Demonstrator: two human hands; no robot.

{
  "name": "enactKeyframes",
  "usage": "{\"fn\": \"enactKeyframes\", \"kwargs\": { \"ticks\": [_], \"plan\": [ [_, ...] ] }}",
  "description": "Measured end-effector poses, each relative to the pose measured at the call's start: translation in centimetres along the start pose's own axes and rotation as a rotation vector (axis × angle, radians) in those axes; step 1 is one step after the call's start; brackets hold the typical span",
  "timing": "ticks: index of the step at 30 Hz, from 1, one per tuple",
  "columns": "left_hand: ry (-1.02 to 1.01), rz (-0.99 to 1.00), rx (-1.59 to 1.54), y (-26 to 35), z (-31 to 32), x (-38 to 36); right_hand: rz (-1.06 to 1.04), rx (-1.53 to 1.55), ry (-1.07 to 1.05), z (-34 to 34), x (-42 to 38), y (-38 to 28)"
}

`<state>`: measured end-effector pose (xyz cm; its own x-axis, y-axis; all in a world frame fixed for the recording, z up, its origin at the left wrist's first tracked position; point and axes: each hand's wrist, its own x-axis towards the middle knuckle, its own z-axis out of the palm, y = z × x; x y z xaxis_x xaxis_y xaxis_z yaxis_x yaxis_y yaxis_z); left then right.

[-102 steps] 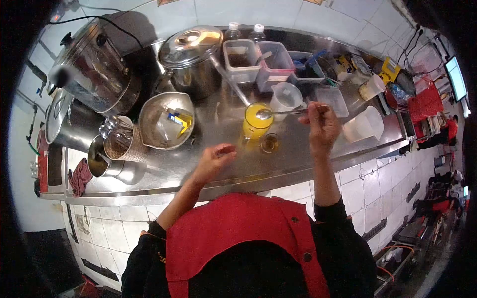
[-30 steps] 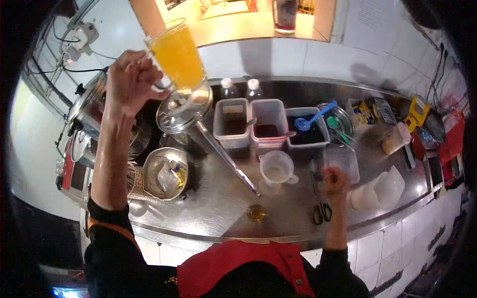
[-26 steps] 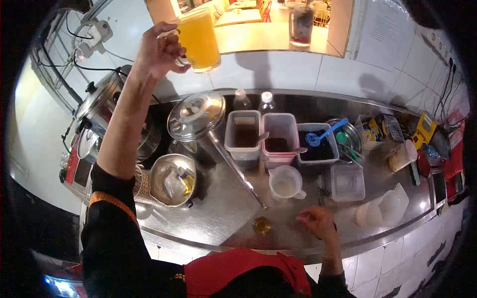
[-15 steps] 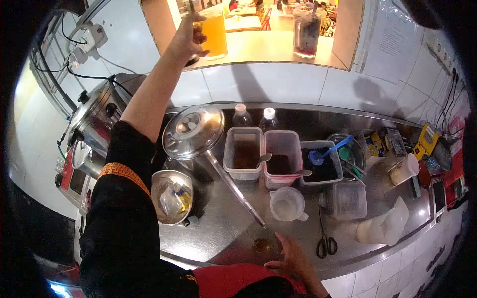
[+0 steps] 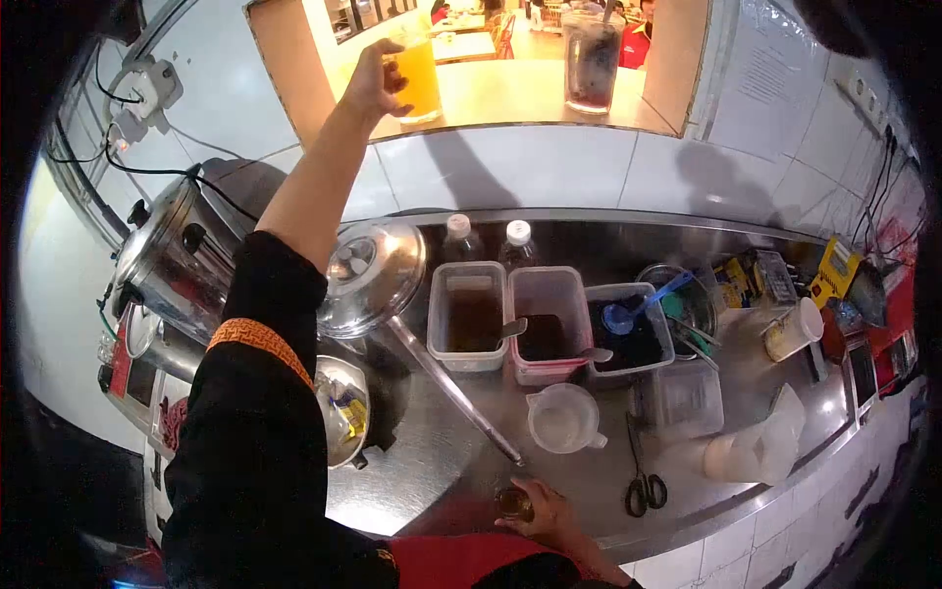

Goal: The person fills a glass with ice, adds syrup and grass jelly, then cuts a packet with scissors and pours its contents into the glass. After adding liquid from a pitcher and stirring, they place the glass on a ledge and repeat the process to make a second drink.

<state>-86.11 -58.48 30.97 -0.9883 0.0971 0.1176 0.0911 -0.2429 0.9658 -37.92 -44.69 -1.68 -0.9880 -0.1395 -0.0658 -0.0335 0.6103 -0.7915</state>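
My left hand (image 5: 378,80) reaches up to the serving ledge, its fingers curled against the left side of a tall glass of orange drink (image 5: 422,83). My right hand (image 5: 542,510) is low at the counter's front edge, with fingers closed around a small glass (image 5: 513,503) of something brownish. Just above that hand lies the end of a long metal handle (image 5: 456,393), which runs up to a round steel lid (image 5: 373,270). A clear plastic measuring jug (image 5: 564,417) stands close by, and black scissors (image 5: 643,491) lie to the right.
On the ledge stands a glass of dark drink (image 5: 591,69). Plastic tubs (image 5: 469,363) with dark contents and spoons line the counter's back, before two capped bottles (image 5: 518,236). A steel pot (image 5: 177,265) is at left; a white cup (image 5: 793,332) stands at right.
My right hand has moved left and closed on the small glass. My left hand stays at the orange drink, which sits slightly further right on the ledge. The whole view has shifted a little.
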Motion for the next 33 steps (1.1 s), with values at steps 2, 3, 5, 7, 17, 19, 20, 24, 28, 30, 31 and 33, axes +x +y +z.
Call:
{"fn": "enactKeyframes", "kwargs": {
  "ticks": [2, 3, 5, 7, 17, 19, 20, 24, 28, 30, 31, 33],
  "plan": [
    [-0.016, 0.024, 0.047, -0.3, -0.3, -0.4, -0.024, 0.02, 0.01, 0.2, 0.3, 0.1],
    [-0.031, 0.049, 0.098, -0.4, -0.5, -0.6, -0.052, 0.043, 0.02, 0.3, 0.4, 0.1],
    [0.003, 0.094, 0.211, -0.5, -1.6, -0.2, -0.023, 0.021, -0.014, 0.4, 0.4, 0.2],
    [0.214, 0.089, 0.393, -1.0, -3.2, 1.5, 0.007, 0.0, -0.048, 0.4, 0.4, 0.4],
    [0.356, 0.433, 0.868, -2.7, -5.9, -2.3, -0.096, 0.193, -0.056, -2.5, 0.9, -3.3],
    [0.3, 0.508, 0.846, -3.7, -6.8, -3.0, -0.145, 0.174, -0.074, -5.4, 1.4, -6.1],
    [0.251, 0.583, 0.832, -4.2, -7.3, -3.6, -0.166, 0.135, -0.064, -7.4, 1.7, -8.3],
    [0.176, 0.842, 0.819, -3.6, -7.1, -10.5, -0.35, 0.066, 0.048, -12.3, 4.3, -11.5],
    [0.133, 0.691, 0.741, -2.3, -8.8, -16.6, -0.415, -0.07, 0.185, -17.3, 9.0, -14.6],
    [0.113, 0.721, 0.658, -2.0, -10.3, -19.2, -0.449, -0.064, 0.267, -19.4, 13.1, -15.5],
    [0.124, 0.724, 0.653, -2.0, -11.0, -20.5, -0.481, -0.156, 0.338, -20.6, 15.5, -15.7],
    [0.053, 0.658, 0.504, -1.9, -12.5, -23.0, -0.521, -0.261, 0.488, -22.6, 21.0, -15.8]
  ]
}}
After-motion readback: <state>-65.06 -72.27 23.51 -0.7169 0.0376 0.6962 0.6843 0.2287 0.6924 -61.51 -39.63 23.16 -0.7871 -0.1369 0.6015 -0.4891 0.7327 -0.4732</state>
